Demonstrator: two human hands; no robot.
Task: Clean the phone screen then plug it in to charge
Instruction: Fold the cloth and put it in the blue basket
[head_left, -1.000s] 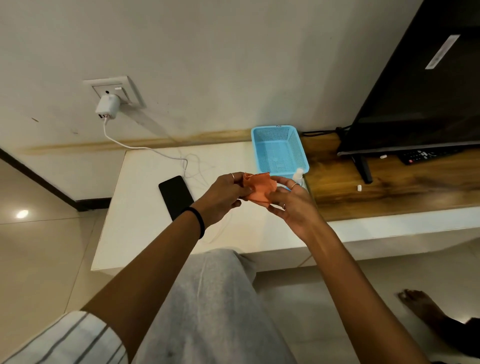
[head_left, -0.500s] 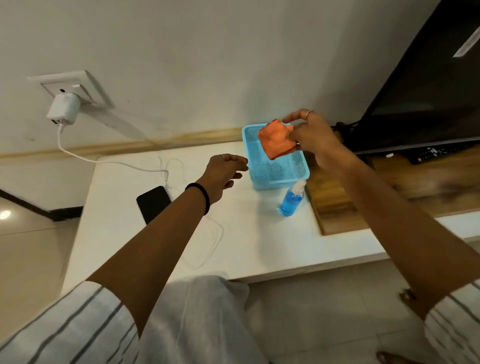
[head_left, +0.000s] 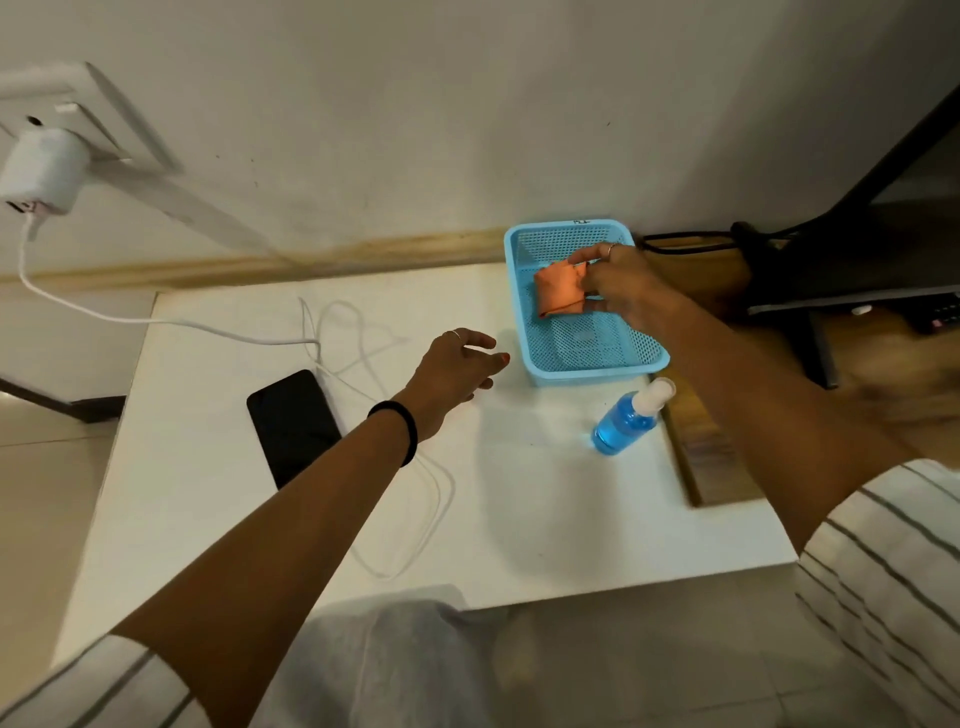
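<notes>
the basket (head_left: 540, 369) is light blue plastic, its walls and floor a fine perforated mesh. the folded cloth (head_left: 558, 288) in it is soft, matt orange fabric. the phone (head_left: 291, 423) shows a glossy black glass face. the spray bottle (head_left: 621, 426) is clear blue plastic with a white cap. the table (head_left: 208, 467) is smooth matt white; the board (head_left: 711, 467) beside it is grained wood. the charger (head_left: 44, 171) is smooth white plastic.

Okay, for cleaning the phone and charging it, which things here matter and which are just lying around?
Part of the job:
- phone, screen up on the white table
- orange cloth, held by the right hand over the blue basket
- blue spray bottle
- white cable
- charger in the wall socket

Just lying about:
- TV
- remote
</notes>
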